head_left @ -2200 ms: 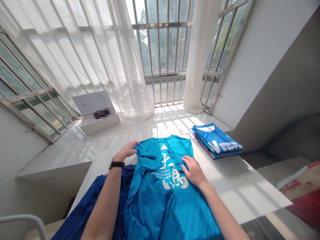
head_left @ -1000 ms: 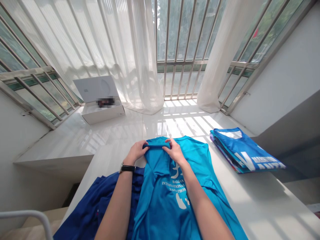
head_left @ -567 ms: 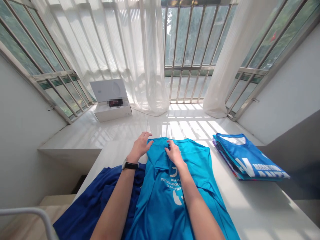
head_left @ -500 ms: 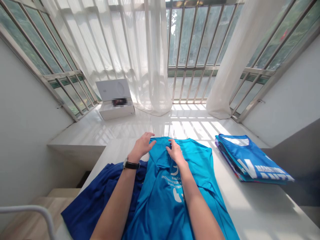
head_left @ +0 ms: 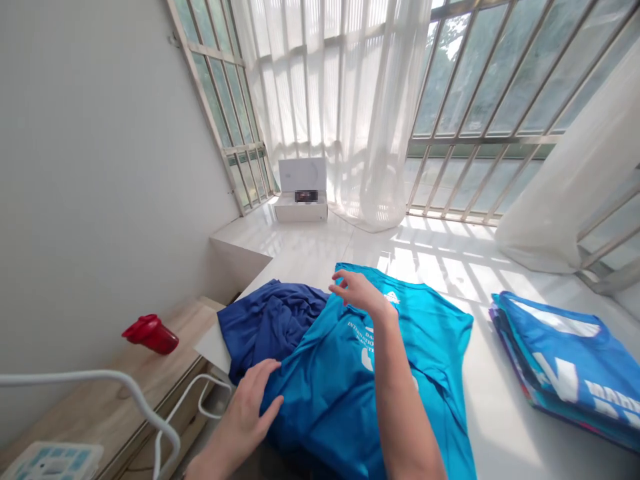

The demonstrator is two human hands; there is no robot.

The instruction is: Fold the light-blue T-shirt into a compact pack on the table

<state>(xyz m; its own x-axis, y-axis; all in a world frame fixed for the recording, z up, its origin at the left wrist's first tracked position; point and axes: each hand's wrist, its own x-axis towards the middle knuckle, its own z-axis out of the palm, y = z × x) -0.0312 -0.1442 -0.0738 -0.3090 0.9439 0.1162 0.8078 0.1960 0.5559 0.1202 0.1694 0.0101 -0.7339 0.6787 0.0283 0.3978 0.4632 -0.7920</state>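
A turquoise T-shirt with white lettering lies spread on the white surface, its collar end away from me. My left hand is at the shirt's lower left edge, thumb and fingers apart; I cannot tell how firmly it touches the cloth. Over the shirt's upper left part, my right hand has slightly bent fingers with a gap between them and holds nothing visible. My right forearm covers part of the lettering. To the left, a crumpled dark blue garment lies partly beneath the turquoise shirt.
A stack of folded shirts sits at the right. An open white box stands by the curtain. On the lower wooden top at left lies a red cup. A white tube crosses the lower left.
My view has turned left. My left hand has moved from near the collar down to the shirt's lower left edge. My right hand has shifted left toward the shoulder.
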